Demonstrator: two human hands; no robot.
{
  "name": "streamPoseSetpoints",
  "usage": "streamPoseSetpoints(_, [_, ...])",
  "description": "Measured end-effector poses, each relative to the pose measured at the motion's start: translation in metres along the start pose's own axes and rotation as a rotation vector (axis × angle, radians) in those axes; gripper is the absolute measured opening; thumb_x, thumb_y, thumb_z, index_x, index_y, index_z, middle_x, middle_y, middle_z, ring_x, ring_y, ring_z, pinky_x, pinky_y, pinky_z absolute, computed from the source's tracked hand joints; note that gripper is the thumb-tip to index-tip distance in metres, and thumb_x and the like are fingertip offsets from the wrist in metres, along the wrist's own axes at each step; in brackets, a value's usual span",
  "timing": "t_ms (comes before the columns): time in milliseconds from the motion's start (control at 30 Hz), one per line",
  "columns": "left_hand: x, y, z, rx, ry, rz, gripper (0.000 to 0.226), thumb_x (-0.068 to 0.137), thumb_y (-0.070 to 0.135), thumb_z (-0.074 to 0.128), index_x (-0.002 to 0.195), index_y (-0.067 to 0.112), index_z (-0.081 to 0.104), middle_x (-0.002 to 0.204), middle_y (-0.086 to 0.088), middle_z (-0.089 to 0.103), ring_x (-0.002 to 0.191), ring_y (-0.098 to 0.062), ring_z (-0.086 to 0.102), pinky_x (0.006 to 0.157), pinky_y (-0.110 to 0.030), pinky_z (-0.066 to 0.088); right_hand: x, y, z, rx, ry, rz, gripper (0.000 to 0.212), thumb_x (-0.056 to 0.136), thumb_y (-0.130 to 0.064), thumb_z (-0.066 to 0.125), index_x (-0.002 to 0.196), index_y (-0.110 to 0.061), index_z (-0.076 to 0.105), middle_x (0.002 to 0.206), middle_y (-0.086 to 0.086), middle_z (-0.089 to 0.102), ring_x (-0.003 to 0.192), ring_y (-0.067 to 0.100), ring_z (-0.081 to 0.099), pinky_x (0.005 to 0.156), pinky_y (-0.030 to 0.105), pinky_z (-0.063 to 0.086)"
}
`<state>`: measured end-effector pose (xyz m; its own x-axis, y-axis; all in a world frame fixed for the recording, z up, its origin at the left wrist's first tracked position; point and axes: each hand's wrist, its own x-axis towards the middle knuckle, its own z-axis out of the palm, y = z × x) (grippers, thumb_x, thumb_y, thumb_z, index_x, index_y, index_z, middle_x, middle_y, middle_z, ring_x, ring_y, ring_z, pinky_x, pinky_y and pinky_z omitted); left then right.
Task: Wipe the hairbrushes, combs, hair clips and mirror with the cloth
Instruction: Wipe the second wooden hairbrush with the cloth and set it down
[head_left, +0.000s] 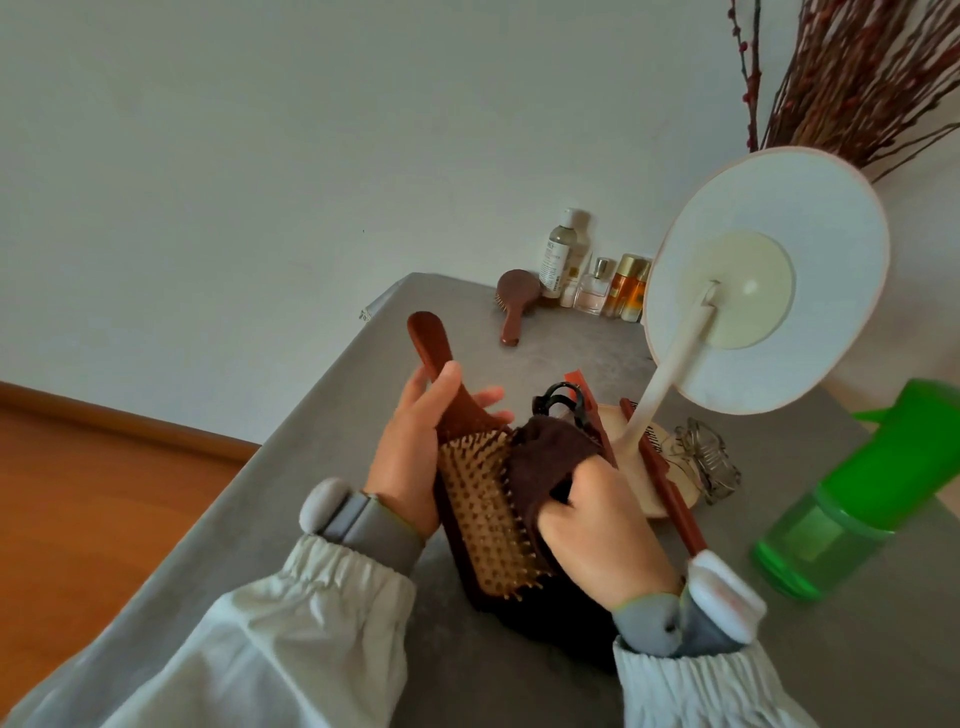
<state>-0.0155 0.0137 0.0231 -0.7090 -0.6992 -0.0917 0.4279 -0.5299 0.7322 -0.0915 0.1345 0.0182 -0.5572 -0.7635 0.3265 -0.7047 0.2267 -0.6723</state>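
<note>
My left hand (415, 447) grips the neck of a large wooden paddle hairbrush (480, 499), bristles facing up, above the grey table (519, 343). My right hand (602, 525) holds a dark brown cloth (550, 457) against the brush's right edge. Behind them lie a black hair clip (563, 397), a reddish-brown comb (670, 493) and a clear hair clip (704, 462). A round white mirror (769, 280) on a stand shows its back. A small round wooden hairbrush (515, 301) lies at the far end.
A green spray bottle (852, 509) stands at the right. Several cosmetic bottles (592, 275) line the wall at the table's far end. Dried branches (852, 78) rise behind the mirror. Wooden floor (104, 483) lies beyond the table's left edge.
</note>
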Motion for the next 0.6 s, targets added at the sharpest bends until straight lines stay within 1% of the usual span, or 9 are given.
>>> streamPoseSetpoints(33, [0.000, 0.001, -0.001, -0.008, -0.005, -0.042, 0.026, 0.096, 0.028, 0.048, 0.119, 0.015, 0.047, 0.096, -0.018, 0.066, 0.087, -0.032, 0.064, 0.085, -0.045, 0.051, -0.001, -0.001, 0.003, -0.019, 0.028, -0.017, 0.023, 0.089, -0.022, 0.058, 0.112, -0.022, 0.061, 0.095, -0.013, 0.064, 0.087, 0.002, 0.058, 0.082, 0.013, 0.044])
streamPoseSetpoints(67, [-0.001, 0.000, -0.001, 0.002, -0.004, -0.059, 0.023, 0.099, 0.026, 0.044, 0.113, 0.009, 0.050, 0.089, -0.018, 0.065, 0.082, -0.030, 0.063, 0.082, -0.041, 0.052, -0.003, -0.002, 0.004, -0.059, 0.066, -0.029, 0.023, 0.088, -0.023, 0.059, 0.112, -0.022, 0.062, 0.090, -0.014, 0.063, 0.083, 0.003, 0.058, 0.081, 0.017, 0.045])
streamPoseSetpoints(133, [-0.002, -0.006, 0.001, 0.022, 0.013, -0.052, 0.024, 0.100, 0.024, 0.040, 0.103, 0.005, 0.054, 0.085, -0.017, 0.063, 0.078, -0.028, 0.062, 0.078, -0.038, 0.053, -0.002, -0.002, 0.004, -0.157, 0.152, -0.037, 0.016, 0.087, -0.024, 0.059, 0.102, -0.023, 0.064, 0.079, -0.009, 0.065, 0.073, 0.013, 0.061, 0.076, 0.033, 0.052])
streamPoseSetpoints(200, [-0.004, -0.010, 0.004, 0.037, 0.022, -0.051, 0.024, 0.100, 0.023, 0.040, 0.099, 0.004, 0.056, 0.087, -0.019, 0.063, 0.079, -0.028, 0.062, 0.077, -0.037, 0.054, 0.000, -0.002, 0.000, -0.199, 0.181, -0.006, 0.013, 0.086, -0.029, 0.055, 0.094, -0.023, 0.063, 0.071, -0.004, 0.064, 0.067, 0.018, 0.060, 0.069, 0.040, 0.053])
streamPoseSetpoints(267, [-0.004, -0.012, 0.004, 0.021, 0.050, -0.055, 0.025, 0.100, 0.024, 0.041, 0.096, 0.004, 0.057, 0.086, -0.019, 0.063, 0.080, -0.029, 0.061, 0.079, -0.039, 0.053, 0.002, -0.002, -0.001, -0.159, 0.120, 0.006, 0.016, 0.084, -0.030, 0.052, 0.093, -0.022, 0.062, 0.073, -0.006, 0.062, 0.071, 0.015, 0.060, 0.073, 0.039, 0.053])
streamPoseSetpoints(333, [-0.003, -0.014, 0.004, 0.004, 0.069, -0.062, 0.027, 0.100, 0.026, 0.042, 0.094, 0.005, 0.057, 0.085, -0.019, 0.063, 0.081, -0.030, 0.061, 0.083, -0.042, 0.052, 0.003, -0.002, -0.001, -0.134, 0.087, -0.003, 0.011, 0.085, -0.026, 0.055, 0.093, -0.022, 0.062, 0.077, -0.008, 0.062, 0.075, 0.013, 0.060, 0.077, 0.038, 0.053])
streamPoseSetpoints(400, [-0.005, -0.015, 0.006, 0.006, 0.074, -0.063, 0.028, 0.100, 0.026, 0.042, 0.093, 0.005, 0.058, 0.084, -0.019, 0.064, 0.082, -0.031, 0.061, 0.084, -0.043, 0.052, 0.002, -0.002, -0.001, -0.205, 0.111, 0.001, 0.010, 0.086, -0.025, 0.055, 0.093, -0.023, 0.061, 0.071, -0.010, 0.058, 0.070, 0.014, 0.055, 0.073, 0.035, 0.052])
streamPoseSetpoints(500, [-0.005, -0.017, 0.007, 0.027, 0.073, -0.044, 0.029, 0.100, 0.026, 0.041, 0.091, 0.005, 0.058, 0.082, -0.017, 0.064, 0.077, -0.027, 0.063, 0.075, -0.037, 0.054, 0.002, -0.004, 0.000, -0.278, 0.158, 0.059, 0.006, 0.088, -0.028, 0.053, 0.086, -0.024, 0.056, 0.060, -0.011, 0.048, 0.061, 0.016, 0.049, 0.064, 0.033, 0.049])
streamPoseSetpoints(600, [-0.004, -0.019, 0.007, 0.048, 0.067, -0.019, 0.030, 0.101, 0.026, 0.040, 0.091, 0.005, 0.059, 0.080, -0.015, 0.065, 0.073, -0.024, 0.064, 0.069, -0.033, 0.055, 0.007, -0.004, 0.001, -0.176, 0.122, 0.079, 0.008, 0.086, -0.026, 0.053, 0.079, -0.024, 0.054, 0.060, -0.011, 0.048, 0.061, 0.008, 0.050, 0.063, 0.033, 0.047])
